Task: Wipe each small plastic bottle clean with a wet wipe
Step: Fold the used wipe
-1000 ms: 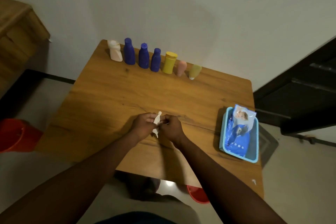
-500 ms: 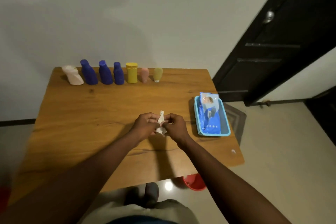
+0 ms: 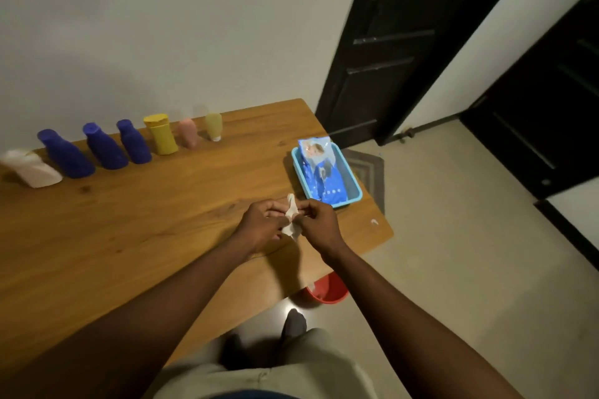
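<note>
Both hands meet over the wooden table [image 3: 129, 236], pinching a small crumpled white wet wipe [image 3: 291, 209] between them: my left hand [image 3: 262, 225] on its left side, my right hand [image 3: 319, 223] on its right. Along the table's far edge stands a row of small plastic bottles: a white one [image 3: 32, 168], three dark blue ones [image 3: 66, 154] [image 3: 105, 147] [image 3: 134, 142], a yellow one [image 3: 161, 134], a pink one [image 3: 188, 133] and a pale olive one [image 3: 213, 126]. None of the bottles is touched.
A light blue tray [image 3: 353, 193] at the table's right end holds a blue wet wipe pack [image 3: 319, 172]. A red bucket [image 3: 327, 293] sits on the floor under the table edge. Dark doors [image 3: 405, 42] stand to the right, with a small mat [image 3: 369, 168] on the floor.
My view has swung to the right, so the bottles now sit further left. Both hands still pinch the wipe and have shifted slightly toward the tray.
</note>
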`<act>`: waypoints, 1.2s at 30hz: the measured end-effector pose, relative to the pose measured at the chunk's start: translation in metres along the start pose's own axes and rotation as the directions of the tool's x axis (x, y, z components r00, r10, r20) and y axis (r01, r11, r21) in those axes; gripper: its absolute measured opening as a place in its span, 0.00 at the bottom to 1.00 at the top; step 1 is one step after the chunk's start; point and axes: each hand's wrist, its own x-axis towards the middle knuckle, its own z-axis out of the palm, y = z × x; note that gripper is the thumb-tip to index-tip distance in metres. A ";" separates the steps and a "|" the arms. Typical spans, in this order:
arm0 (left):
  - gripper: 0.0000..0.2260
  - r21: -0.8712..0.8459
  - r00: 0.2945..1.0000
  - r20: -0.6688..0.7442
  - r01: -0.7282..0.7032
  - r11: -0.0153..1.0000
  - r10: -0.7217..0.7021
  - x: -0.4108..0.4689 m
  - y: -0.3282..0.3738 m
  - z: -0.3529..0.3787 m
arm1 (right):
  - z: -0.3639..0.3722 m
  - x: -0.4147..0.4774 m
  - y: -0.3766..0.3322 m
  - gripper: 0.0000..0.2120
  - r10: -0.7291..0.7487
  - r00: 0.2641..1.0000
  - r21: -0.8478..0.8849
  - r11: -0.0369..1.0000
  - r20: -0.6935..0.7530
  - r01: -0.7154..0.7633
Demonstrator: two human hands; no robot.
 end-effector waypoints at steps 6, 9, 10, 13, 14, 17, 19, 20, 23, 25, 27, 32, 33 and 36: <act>0.05 0.124 0.991 0.124 -0.072 0.990 0.056 0.010 -0.002 0.054 | -0.049 -0.010 0.039 0.07 -0.006 0.976 -0.007 1.000 -0.216 0.004; 0.05 0.196 0.977 0.194 -0.122 0.973 0.083 0.011 -0.001 0.086 | -0.072 -0.018 0.061 0.06 0.016 0.947 0.023 1.000 -0.320 -0.009; 0.05 0.212 0.972 0.214 -0.139 0.967 0.092 0.011 0.000 0.096 | -0.080 -0.020 0.067 0.06 0.027 0.935 0.030 0.999 -0.353 -0.018; 0.05 0.276 0.952 0.274 -0.216 0.937 0.139 0.016 0.003 0.129 | -0.104 -0.024 0.088 0.06 0.037 0.893 0.053 0.998 -0.448 -0.015; 0.06 0.305 0.947 0.289 -0.231 0.924 0.141 0.018 0.002 0.141 | -0.112 -0.023 0.097 0.06 0.052 0.879 0.067 0.997 -0.474 -0.023; 0.08 0.347 0.939 0.330 -0.217 0.912 0.098 0.025 -0.010 0.175 | -0.132 -0.023 0.123 0.07 0.106 0.839 0.094 0.993 -0.534 -0.066; 0.11 0.421 0.928 0.364 -0.242 0.874 0.081 0.029 -0.022 0.195 | -0.142 -0.024 0.140 0.07 0.133 0.815 0.103 0.991 -0.563 -0.091; 0.12 0.469 0.920 0.384 -0.266 0.842 0.077 0.030 -0.028 0.205 | -0.146 -0.024 0.149 0.08 0.146 0.805 0.107 0.989 -0.576 -0.103; 0.15 0.526 0.900 0.434 -0.299 0.796 0.052 0.037 -0.055 0.230 | -0.156 -0.024 0.181 0.08 0.223 0.778 0.137 0.975 -0.587 -0.175; 0.18 0.539 0.898 0.440 -0.260 0.802 -0.005 0.045 -0.080 0.244 | -0.158 -0.019 0.208 0.07 0.276 0.776 0.156 0.961 -0.567 -0.228; 0.21 0.513 0.903 0.424 -0.178 0.839 -0.068 0.053 -0.108 0.255 | -0.157 -0.012 0.235 0.07 0.322 0.780 0.168 0.947 -0.537 -0.275; 0.22 0.419 0.926 0.339 0.009 0.908 -0.165 0.090 -0.198 0.272 | -0.146 0.014 0.298 0.09 0.397 0.795 0.163 0.917 -0.458 -0.364; 0.21 0.383 0.930 0.314 0.060 0.922 -0.191 0.095 -0.208 0.273 | -0.144 0.020 0.311 0.10 0.408 0.798 0.163 0.912 -0.443 -0.376; 0.14 0.431 0.943 0.213 0.144 0.891 -0.255 0.123 -0.248 0.282 | -0.132 0.043 0.356 0.11 0.440 0.801 0.151 0.897 -0.406 -0.415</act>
